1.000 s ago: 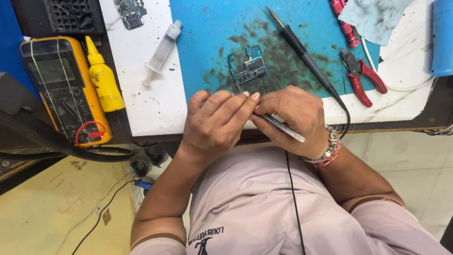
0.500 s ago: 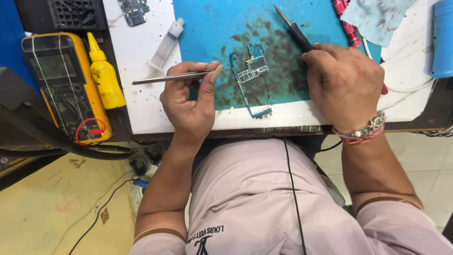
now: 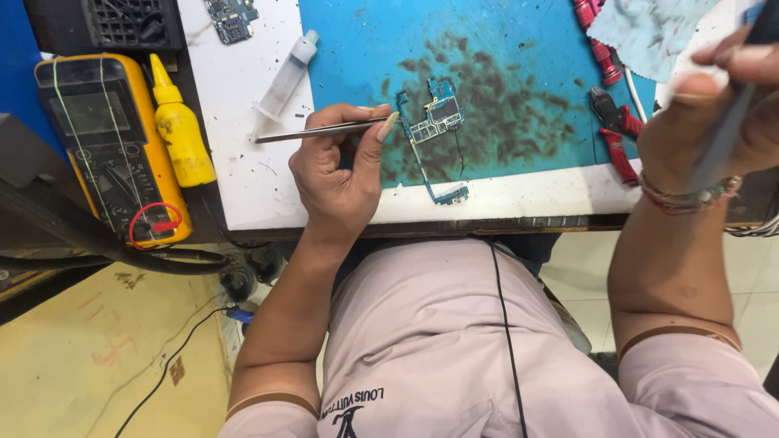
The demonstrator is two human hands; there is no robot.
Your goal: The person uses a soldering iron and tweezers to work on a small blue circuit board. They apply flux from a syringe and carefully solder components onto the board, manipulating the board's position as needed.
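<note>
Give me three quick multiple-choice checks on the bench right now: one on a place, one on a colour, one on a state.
1. Where does the circuit board lie?
A. on the blue mat
B. on the yellow multimeter
C. in the person's lap

2. What colour is the squeeze bottle beside the multimeter?
A. red
B. yellow
C. green

3. How does the left hand hold the tweezers?
A. lying flat, pinched in the fingers
B. upright, tips down
C. it holds none

Answers: 1 A, the board rests on the stained mat; 2 B, bottle and nozzle are yellow; 3 A, the tweezers run sideways above the white bench top.
</note>
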